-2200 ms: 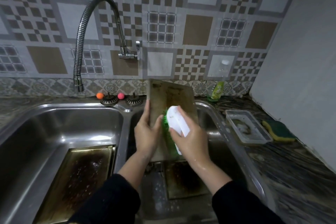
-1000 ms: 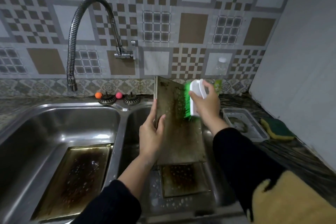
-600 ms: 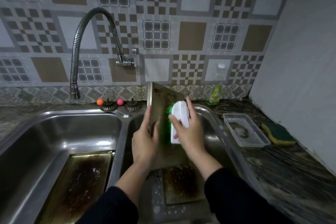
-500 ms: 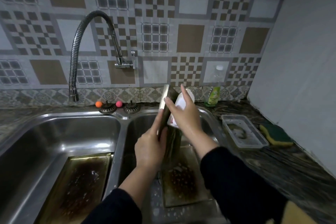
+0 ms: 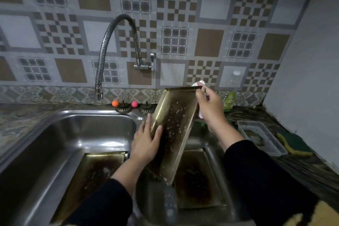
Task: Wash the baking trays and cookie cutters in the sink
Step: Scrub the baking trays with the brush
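The tray (image 5: pixel 174 130) is held steeply tilted over the right basin (image 5: pixel 207 139) of the sink, inner face toward the person, lower end down near the divider. This attitude probably lets water drain into the basin and exposes the stained inner face for scrubbing.

Left hand (image 5: pixel 146 143): fingers extended and lying along the outside of the tray's left rim, thumb (image 5: pixel 159 130) hooked over the rim onto the inner face. The hand clamps that edge and steadies the tray.

Right hand (image 5: pixel 211 108): positioned at the tray's upper right corner, fingers curled round a white brush (image 5: pixel 199 83), which is mostly hidden behind the tray. One fingertip touches the top rim. Whether this hand also bears on the tray cannot be determined.

Two further trays lie flat, one on the floor of the left basin (image 5: pixel 100 170) and one on the floor of the right basin (image 5: pixel 198 178), both with dark residue. They are judged still to be washed.

The faucet (image 5: pixel 110 46) hangs over the left basin, with no visible flow. A sponge (image 5: pixel 295 144) and a container (image 5: pixel 262 137) rest on the surface at right. No cookie cutters are identifiable.
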Demonstrator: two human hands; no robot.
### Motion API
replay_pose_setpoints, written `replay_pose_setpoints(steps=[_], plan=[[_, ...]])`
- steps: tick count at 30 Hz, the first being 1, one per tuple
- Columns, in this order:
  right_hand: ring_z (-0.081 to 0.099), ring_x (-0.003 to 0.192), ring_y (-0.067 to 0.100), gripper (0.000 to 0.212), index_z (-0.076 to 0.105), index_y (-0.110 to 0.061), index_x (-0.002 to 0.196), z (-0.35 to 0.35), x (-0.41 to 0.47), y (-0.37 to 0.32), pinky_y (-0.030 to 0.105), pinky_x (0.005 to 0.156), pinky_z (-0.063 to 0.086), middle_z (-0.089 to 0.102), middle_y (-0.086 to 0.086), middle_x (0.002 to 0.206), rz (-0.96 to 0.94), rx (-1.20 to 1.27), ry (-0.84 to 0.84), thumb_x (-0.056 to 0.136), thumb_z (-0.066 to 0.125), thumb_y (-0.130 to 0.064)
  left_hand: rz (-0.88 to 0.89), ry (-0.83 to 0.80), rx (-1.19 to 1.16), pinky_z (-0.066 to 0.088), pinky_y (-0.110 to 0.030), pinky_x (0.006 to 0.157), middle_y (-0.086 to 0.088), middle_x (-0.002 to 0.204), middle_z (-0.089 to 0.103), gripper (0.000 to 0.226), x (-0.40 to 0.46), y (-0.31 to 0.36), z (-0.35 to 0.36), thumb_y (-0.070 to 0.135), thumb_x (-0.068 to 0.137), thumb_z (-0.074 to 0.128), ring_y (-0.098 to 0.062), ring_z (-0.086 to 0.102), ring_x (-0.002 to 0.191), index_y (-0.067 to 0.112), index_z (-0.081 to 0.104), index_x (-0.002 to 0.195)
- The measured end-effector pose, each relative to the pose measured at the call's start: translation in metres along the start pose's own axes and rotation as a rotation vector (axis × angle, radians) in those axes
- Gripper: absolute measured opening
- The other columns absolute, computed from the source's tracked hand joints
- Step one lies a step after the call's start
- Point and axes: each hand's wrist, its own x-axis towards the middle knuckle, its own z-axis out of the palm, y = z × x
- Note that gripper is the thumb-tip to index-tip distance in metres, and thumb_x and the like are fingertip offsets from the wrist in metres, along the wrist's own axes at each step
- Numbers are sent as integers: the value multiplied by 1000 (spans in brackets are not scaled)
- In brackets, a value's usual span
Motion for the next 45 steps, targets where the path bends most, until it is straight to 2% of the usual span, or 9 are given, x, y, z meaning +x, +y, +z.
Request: replay_pose_setpoints(steps=[4, 8, 12, 18, 24, 28, 34, 38, 45], plan=[[35, 69, -3, 43, 47, -28, 139, 23, -6, 4, 16, 56, 31, 40, -17, 81, 20, 102, -14, 96, 48, -31, 3, -13, -170, 39, -37, 103, 4, 146, 44, 70, -2, -18, -25, 57, 93, 42, -22, 45, 132, 42, 7, 151], [55, 102, 8, 52, 39, -31, 143, 47, -14, -1, 16, 62, 46, 52, -9, 127, 32, 65, -58, 94, 53, -38, -52, 51, -152, 41, -32, 93, 9, 137, 53, 64, -8, -50, -50, 54, 94, 44, -21, 53, 123, 44, 14, 149], [49, 125, 18, 73, 41, -37, 141, 67, -26, 9, 45, 92, 53, 44, -13, 145, 20, -123, -72, 76, 74, -42, -253, 83, -105, 40, -40, 100, -2, 142, 50, 68, -19, -106, -81, 56, 92, 45, -29, 51, 125, 42, 12, 150], [58, 108, 11, 72, 46, -35, 139, 91, -52, 30, 19, 52, 48, 48, -14, 140, 80, -149, -102, 75, 78, -23, -537, 37, 15, 38, -42, 103, -16, 139, 50, 74, -42, -183, -109, 44, 95, 50, -37, 51, 123, 30, 6, 153], [49, 118, 4, 71, 48, -26, 139, 93, -70, 45, 28, 85, 52, 48, -14, 141, 108, -158, -75, 75, 78, -14, -717, -96, -2, 35, -45, 108, -18, 139, 49, 81, -55, -238, -108, 33, 92, 60, -37, 49, 124, 24, 7, 152], [42, 109, -1, 70, 45, -28, 140, 88, -73, 51, 16, 73, 45, 46, -13, 141, 134, -206, -83, 79, 75, -12, -721, -151, -14, 35, -50, 108, -15, 137, 50, 82, -50, -259, -99, 28, 86, 67, -34, 49, 123, 27, 14, 149], [53, 91, 9, 70, 45, -39, 138, 80, -77, 63, 27, 51, 51, 48, -15, 125, 189, -326, -120, 78, 76, -19, -763, -164, 91, 38, -47, 105, -15, 135, 49, 78, -48, -260, -95, 28, 86, 67, -35, 50, 122, 28, 17, 146], [50, 71, 4, 70, 46, -40, 137, 76, -77, 70, 35, 56, 53, 50, -10, 128, 232, -420, -185, 77, 78, -22, -754, -208, 256, 38, -45, 107, -15, 140, 42, 75, -48, -253, -104, 37, 84, 66, -34, 46, 127, 28, 24, 145], [57, 89, 23, 63, 49, -39, 135, 58, -70, 77, 36, 48, 50, 50, -1, 138, 258, -542, -272, 79, 76, -32, -612, -218, 711, 45, -36, 89, -3, 131, 54, 39, -21, -198, -108, 35, 92, 46, -24, 53, 119, 24, 55, 129]])
